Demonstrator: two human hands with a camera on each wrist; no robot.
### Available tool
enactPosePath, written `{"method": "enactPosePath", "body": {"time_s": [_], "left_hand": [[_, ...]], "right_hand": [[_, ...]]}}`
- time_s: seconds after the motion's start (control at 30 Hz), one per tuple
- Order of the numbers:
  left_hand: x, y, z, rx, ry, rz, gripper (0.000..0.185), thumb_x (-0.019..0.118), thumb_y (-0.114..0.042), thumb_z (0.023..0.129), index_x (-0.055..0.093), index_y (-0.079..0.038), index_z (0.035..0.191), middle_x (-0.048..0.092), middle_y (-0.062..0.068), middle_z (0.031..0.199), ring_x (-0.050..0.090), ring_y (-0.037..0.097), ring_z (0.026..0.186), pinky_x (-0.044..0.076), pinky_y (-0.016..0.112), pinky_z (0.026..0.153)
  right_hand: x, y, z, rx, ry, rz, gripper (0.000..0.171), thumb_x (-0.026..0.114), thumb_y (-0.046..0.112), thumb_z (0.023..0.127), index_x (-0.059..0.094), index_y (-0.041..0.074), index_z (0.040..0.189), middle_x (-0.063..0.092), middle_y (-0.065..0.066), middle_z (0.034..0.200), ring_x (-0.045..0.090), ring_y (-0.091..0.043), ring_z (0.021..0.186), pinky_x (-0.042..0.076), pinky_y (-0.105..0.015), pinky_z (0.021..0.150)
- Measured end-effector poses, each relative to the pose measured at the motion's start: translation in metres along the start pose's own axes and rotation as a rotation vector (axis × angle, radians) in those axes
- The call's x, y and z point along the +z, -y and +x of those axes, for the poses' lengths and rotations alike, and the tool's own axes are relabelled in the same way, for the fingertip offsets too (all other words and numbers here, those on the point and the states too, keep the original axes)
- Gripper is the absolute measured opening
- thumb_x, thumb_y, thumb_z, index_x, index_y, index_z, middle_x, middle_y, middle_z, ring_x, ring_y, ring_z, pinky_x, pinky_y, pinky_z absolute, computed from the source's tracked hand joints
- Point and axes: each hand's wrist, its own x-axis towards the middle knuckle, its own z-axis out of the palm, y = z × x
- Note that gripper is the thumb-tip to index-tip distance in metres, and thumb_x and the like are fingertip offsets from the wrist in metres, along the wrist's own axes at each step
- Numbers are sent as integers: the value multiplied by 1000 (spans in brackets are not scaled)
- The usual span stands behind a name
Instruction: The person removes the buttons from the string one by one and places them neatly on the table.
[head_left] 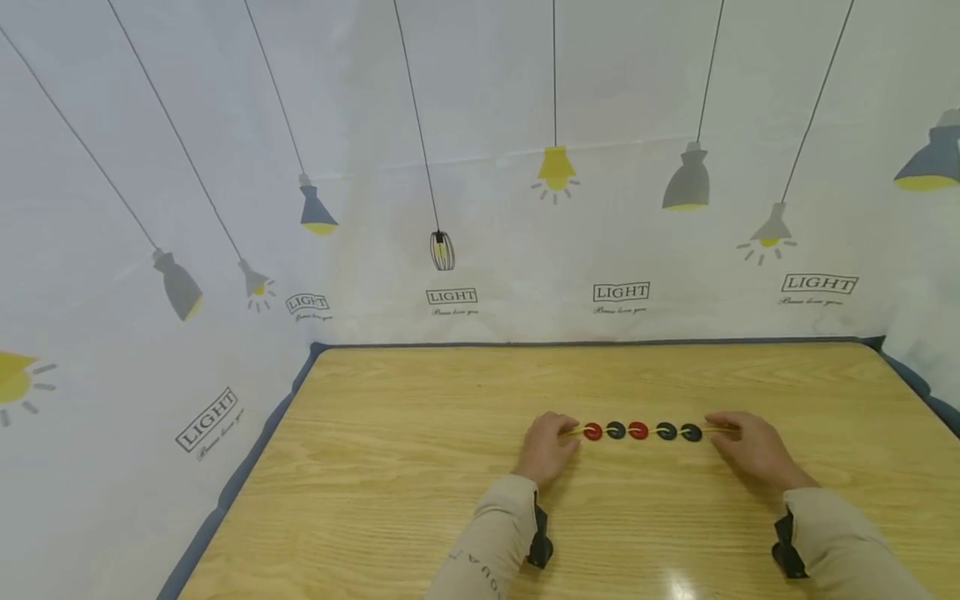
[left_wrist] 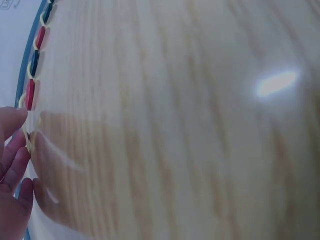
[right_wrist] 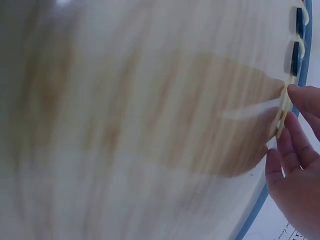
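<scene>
Five rings on a pale yellow cord [head_left: 651, 431], strung in a straight row across the table [head_left: 420, 500]: red ring [head_left: 592, 432], dark ring [head_left: 616, 430], second red ring [head_left: 638, 431], then two more dark rings [head_left: 666, 431] and [head_left: 691, 432]. Lying flat on the wood, near the middle of the table, between the two hands.

Left hand [head_left: 545, 450] at the left end of the row, fingers [left_wrist: 15, 155] curled and pinching the cord end just beside the red ring. Seen from the left wrist: cord running up from the fingertips, rings edge-on along the table's blue rim [left_wrist: 25, 75], red and dark alternating.

Right hand [head_left: 753, 454] at the right end, fingers [right_wrist: 292, 135] curled round the other cord end just beside the last dark ring. Seen from the right wrist: cord doubled between thumb and fingers, two dark rings edge-on above them.

Beige sleeves [head_left: 487, 542] on both arms, black straps at the wrists. White backdrop [head_left: 480, 125] printed with hanging lamps and the word LIGHT behind and to both sides of the table.
</scene>
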Motion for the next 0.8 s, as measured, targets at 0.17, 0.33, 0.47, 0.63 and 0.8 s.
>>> {"method": "enactPosePath", "body": {"time_s": [0.17,0.33,0.47,0.63,0.8], "left_hand": [[1,5,0,-6,-22,-138,17,64,-1,77,66,-1,94,58,6,83,54,16,78,43,19,69],[0,4,1,-1,-2,-125,11,66,-2,77,66,-1,88,56,5,78,52,12,71,43,17,64],[0,5,1,7,-16,-114,7,67,-4,76,67,-2,83,55,3,74,49,8,66,41,16,60],[1,8,1,1,-20,-110,4,66,-7,78,66,-3,78,54,0,70,46,6,63,39,16,57],[2,10,1,-3,-23,-82,5,65,-8,79,65,-3,77,54,-1,70,46,6,64,38,16,58]], "right_hand": [[-3,-5,0,24,24,-12,25,60,2,80,59,-12,101,55,-27,96,49,-43,90,40,-51,75],[-6,-9,0,72,36,4,25,61,9,82,61,-8,99,59,-22,93,54,-33,82,45,-42,68],[-8,-9,2,96,42,24,22,63,12,81,63,-6,94,62,-15,86,55,-23,74,44,-34,63],[-7,-9,1,99,51,40,12,63,9,80,65,-2,86,62,-9,80,53,-17,70,43,-31,61],[-4,-10,1,103,44,38,10,61,7,81,64,-2,84,61,-8,78,51,-16,68,41,-31,59]]}}
